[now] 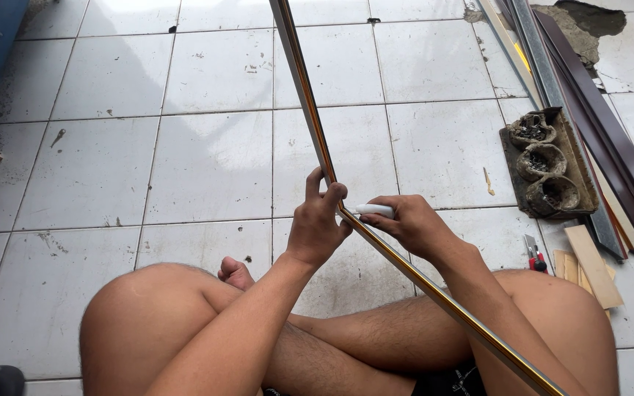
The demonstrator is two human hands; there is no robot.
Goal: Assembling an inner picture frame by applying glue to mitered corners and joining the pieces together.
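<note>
Seated worker joining two lengths of thin metal trim at a mitred corner above the tiled floor. All positions are given relative to that corner, which lies just under the thumb of the left hand.

The left hand is closed around the corner from the near side, fingers curled over the upright length and thumb against it. The right hand, just right of the corner, is wrapped shut around a small white tube-like object whose tip points at the joint. What the object is cannot be told. The second length runs from the corner down and right across the person's thigh.

Well right of the corner lie a dark moulded tray, stacked profiles, wood offcuts and a small red-handled cutter.

Risks, as judged: the long upright length has little support, so a slackened grip could let it swing and open the joint; fingertips sit on cut metal edges and may be nicked; anything squeezed from the tube could reach the left fingers.
</note>
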